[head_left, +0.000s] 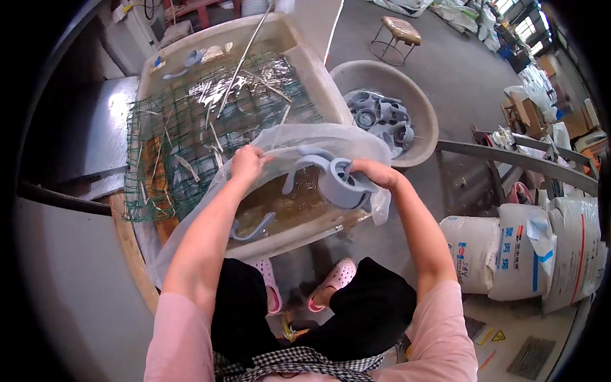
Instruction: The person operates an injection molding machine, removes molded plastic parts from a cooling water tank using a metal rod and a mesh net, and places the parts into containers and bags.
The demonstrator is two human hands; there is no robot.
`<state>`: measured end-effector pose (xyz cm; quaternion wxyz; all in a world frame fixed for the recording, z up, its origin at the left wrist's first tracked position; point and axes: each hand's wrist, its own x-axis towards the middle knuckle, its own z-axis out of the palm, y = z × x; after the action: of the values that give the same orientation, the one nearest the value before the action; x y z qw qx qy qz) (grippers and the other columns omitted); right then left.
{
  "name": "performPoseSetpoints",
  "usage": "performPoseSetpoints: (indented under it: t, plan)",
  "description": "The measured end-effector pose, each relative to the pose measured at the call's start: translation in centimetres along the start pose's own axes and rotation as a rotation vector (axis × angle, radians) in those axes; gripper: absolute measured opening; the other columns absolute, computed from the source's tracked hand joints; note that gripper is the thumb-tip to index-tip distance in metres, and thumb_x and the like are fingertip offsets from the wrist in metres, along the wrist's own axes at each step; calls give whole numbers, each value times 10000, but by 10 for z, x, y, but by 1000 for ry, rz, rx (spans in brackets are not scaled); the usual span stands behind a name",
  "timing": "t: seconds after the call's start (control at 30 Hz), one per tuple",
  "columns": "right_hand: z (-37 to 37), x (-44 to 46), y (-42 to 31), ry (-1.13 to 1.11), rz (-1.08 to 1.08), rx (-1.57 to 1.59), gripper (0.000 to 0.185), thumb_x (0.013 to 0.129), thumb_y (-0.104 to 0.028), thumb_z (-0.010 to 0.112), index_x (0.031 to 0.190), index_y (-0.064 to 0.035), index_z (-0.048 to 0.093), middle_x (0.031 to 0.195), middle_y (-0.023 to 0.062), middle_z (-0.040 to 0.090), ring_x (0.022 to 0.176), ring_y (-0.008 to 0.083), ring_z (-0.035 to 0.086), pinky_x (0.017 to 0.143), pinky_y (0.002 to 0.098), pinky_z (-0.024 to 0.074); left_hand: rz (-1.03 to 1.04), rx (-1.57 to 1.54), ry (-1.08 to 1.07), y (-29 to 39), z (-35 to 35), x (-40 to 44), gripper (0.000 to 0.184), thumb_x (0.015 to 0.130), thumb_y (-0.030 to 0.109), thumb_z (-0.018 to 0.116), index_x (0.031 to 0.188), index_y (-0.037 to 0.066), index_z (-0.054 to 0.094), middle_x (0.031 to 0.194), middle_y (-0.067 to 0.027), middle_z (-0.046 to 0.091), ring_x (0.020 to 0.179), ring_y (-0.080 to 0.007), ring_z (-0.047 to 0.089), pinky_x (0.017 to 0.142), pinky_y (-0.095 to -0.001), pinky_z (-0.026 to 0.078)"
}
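My left hand (248,163) is closed on the rim of a translucent plastic bag (289,135), which spreads over the near end of a water-filled tub (284,244). A blue-grey plastic part (344,188), with a round cup-like body and curved arms, is in my right hand (375,172). My thumb or fingers hook into its round opening; the fingertips are partly hidden. The part sits at the bag's right side, above the brown water. Close to the tub's near wall lies a curved grey piece (256,226).
Green wire mesh (149,137) and thin sticks cover much of the tub. Beyond it on the right stands a round basin (428,114) holding several similar grey parts (382,118). A stool (400,30) is farther back, and stacked white sacks (523,251) stand to the right.
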<state>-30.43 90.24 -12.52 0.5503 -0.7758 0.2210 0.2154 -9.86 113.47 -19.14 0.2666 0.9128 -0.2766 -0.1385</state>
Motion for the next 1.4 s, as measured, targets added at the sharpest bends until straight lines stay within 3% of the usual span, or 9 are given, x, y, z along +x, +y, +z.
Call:
performPoseSetpoints:
  t: [0.23, 0.43, 0.73, 0.8, 0.9, 1.03, 1.1, 1.2, 1.4]
  plan:
    - [5, -3, 23, -294, -165, 1192, 388, 863, -369, 481, 1068, -55, 579, 1037, 81, 615, 932, 212, 600, 794, 404, 508, -18, -64, -57, -9, 5, 1, 288, 687, 363, 716, 700, 78, 684, 654, -139, 620, 671, -304, 608, 630, -398, 461]
    - [-12, 4, -16, 50, -226, 1295, 545, 786, -434, 576, 1159, -39, 530, 1132, 118, 579, 1024, 240, 565, 901, 412, 445, 39, -90, -68, -13, 8, -2, 285, 687, 303, 709, 657, 25, 654, 558, -130, 580, 508, -226, 549, 541, -351, 433]
    - [-151, 87, -16, 532, -373, 1315, 471, 914, -346, 354, 1302, -78, 347, 1242, 157, 465, 1133, 377, 438, 878, 619, 361, 69, 81, -149, 2, -13, 1, 270, 697, 305, 696, 732, 38, 672, 704, -179, 617, 704, -364, 594, 672, -418, 465]
    - [-136, 87, -32, 903, -138, 1098, 577, 878, -386, 448, 1333, -69, 287, 1221, 151, 485, 1099, 367, 469, 890, 537, 399, 194, -18, -53, 3, -15, -1, 288, 719, 290, 681, 680, 9, 633, 592, -181, 545, 548, -318, 533, 562, -384, 423]
    - [-69, 86, -45, 1059, -507, 18, 414, 791, -299, 624, 1091, -22, 555, 986, 130, 618, 830, 165, 593, 717, 296, 464, 225, 4, -19, 8, -20, -2, 275, 708, 298, 691, 692, 26, 651, 627, -182, 573, 593, -327, 566, 586, -389, 440]
    - [110, 61, -64, -64, -424, -415, 242, 749, -138, 574, 955, -19, 615, 910, 197, 615, 851, 288, 603, 777, 361, 459, 138, 140, 2, 8, -7, -2, 250, 697, 318, 688, 750, 74, 679, 726, -167, 622, 714, -346, 606, 663, -407, 479]
    - [174, 91, -13, -112, -755, -1065, 436, 715, -140, 595, 1135, -41, 527, 1058, 201, 575, 1014, 304, 544, 904, 384, 407, 79, 136, 13, 23, -13, -14, 241, 699, 316, 672, 758, 82, 678, 797, -170, 633, 767, -345, 610, 704, -426, 481]
    - [210, 128, 16, -484, -513, -1031, 561, 707, -113, 566, 1244, -47, 415, 1198, 185, 506, 1137, 337, 453, 974, 403, 338, 90, 183, 91, 23, 3, -20, 201, 729, 224, 611, 807, 47, 665, 811, -167, 639, 803, -323, 624, 701, -425, 497]
    - [171, 85, -38, -279, -711, -1176, 489, 618, -132, 626, 1096, -57, 558, 1048, 156, 588, 1070, 299, 503, 954, 412, 359, 84, 104, 97, 23, 2, -19, 171, 752, 140, 527, 802, 72, 677, 789, -155, 647, 778, -306, 642, 680, -421, 507]
